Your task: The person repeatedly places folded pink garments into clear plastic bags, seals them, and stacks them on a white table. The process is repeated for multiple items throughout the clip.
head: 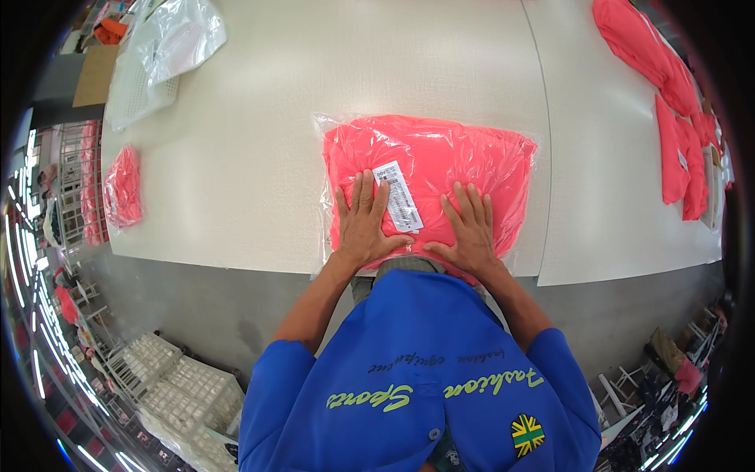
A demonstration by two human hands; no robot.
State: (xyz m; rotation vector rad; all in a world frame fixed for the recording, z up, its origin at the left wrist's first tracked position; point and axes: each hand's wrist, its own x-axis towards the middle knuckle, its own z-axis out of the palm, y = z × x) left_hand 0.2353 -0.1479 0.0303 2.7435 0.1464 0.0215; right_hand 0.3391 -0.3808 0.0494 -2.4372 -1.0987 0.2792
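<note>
A folded coral-pink garment in a transparent plastic bag lies at the near edge of the pale table, in front of my body. A white printed label shows on it, slightly tilted, between my hands. My left hand rests flat on the bag's left part, fingers spread, fingertips beside the label. On the right part, my right hand lies palm down with its fingers apart. Both thumbs point inwards near the bag's close edge. Neither hand grips anything.
Another bagged pink garment lies at the table's left edge. Behind it are a white plastic basket and clear plastic bags. Folded pink garments lie at the right, across a table seam. White crates stand lower left.
</note>
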